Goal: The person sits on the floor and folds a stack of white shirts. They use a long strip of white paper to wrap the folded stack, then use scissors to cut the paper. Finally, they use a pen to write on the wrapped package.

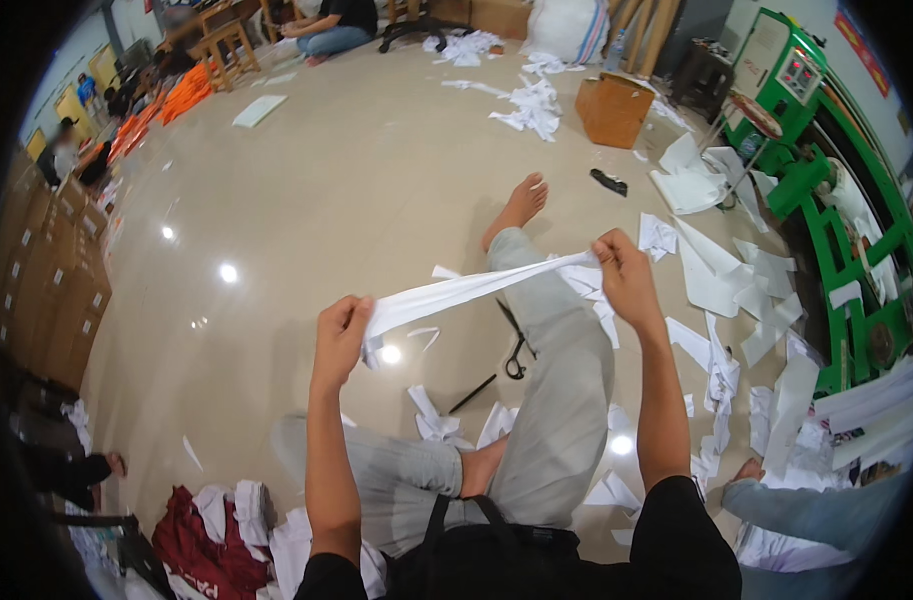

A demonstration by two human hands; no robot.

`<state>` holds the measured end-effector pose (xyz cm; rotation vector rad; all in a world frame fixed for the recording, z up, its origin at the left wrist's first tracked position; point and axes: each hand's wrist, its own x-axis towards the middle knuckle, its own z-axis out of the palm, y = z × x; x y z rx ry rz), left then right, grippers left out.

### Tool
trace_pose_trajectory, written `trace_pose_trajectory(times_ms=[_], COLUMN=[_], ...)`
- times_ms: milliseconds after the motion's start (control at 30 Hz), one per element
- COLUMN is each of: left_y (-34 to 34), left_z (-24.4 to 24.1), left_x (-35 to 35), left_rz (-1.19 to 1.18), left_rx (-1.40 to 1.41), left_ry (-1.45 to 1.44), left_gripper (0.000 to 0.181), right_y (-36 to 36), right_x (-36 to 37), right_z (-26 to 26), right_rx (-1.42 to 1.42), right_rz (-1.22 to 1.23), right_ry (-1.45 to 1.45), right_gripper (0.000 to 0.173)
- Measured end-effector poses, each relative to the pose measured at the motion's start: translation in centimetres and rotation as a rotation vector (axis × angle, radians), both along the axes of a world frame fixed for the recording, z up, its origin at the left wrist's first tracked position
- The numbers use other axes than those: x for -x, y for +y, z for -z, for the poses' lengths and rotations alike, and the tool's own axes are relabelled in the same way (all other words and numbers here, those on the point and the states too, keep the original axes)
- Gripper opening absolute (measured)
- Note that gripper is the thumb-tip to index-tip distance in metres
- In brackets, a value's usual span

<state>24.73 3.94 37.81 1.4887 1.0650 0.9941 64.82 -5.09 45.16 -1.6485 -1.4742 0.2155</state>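
A strip of white fabric [479, 283] is stretched taut in the air above my legs. My left hand [340, 337] grips its wider end, and a short bit of cloth hangs below those fingers. At the other end, narrow and bunched, my right hand [623, 277] pinches the fabric between thumb and fingers. Below the strip, black-handled scissors [515, 352] lie on the floor against my trouser leg. A thin black stick-like item [473, 394], perhaps a pen, rests near them. White scraps [434, 416] are scattered between my legs.
A green machine [801, 172] stands at right, with large white sheets [708, 270] on the floor before it. Cardboard boxes [51, 277] are stacked at left. A maroon garment [201, 547] lies bottom left. Another person's leg [801, 502] is close on the right. A brown box [614, 111] stands ahead.
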Motion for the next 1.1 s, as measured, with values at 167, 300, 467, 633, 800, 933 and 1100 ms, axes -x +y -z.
trace_pose_trajectory(times_ms=[167,300,467,633,800,933,1100], left_y=[0.2,0.4,1.1,2.9,2.5,1.5,2.7], left_z=[-1.0,0.5,3.9,5.4,3.7,5.1,6.7], left_x=[1.3,3.2,4.9,12.6,23.7,31.8,26.5], left_rz=[0.421,0.674,0.648,0.699,0.423,0.199,0.103], left_rx=[0.072,0.236,0.248,0.081,0.239,0.378,0.133], left_ry=[0.058,0.265,0.389,0.530,0.542,0.426,0.605], left_gripper=[0.037,0.038,0.039,0.051,0.048,0.041,0.033], right_y=[1.0,0.1,-0.4,-4.3,-13.8,-17.1,-13.6], right_x=[-2.5,-5.4,-6.9,-18.7,-32.7,-33.6,-30.1], right_z=[0.4,-0.7,-2.0,-3.3,1.1,3.1,4.1], right_rx=[-0.042,-0.003,-0.171,-0.202,-0.164,0.014,-0.012], right_rz=[0.192,0.252,0.258,0.509,0.781,0.852,0.683], right_ry=[-0.103,-0.039,-0.191,-0.329,-0.524,-0.450,-0.401], right_gripper=[0.021,0.023,0.027,0.028,0.025,0.030,0.029])
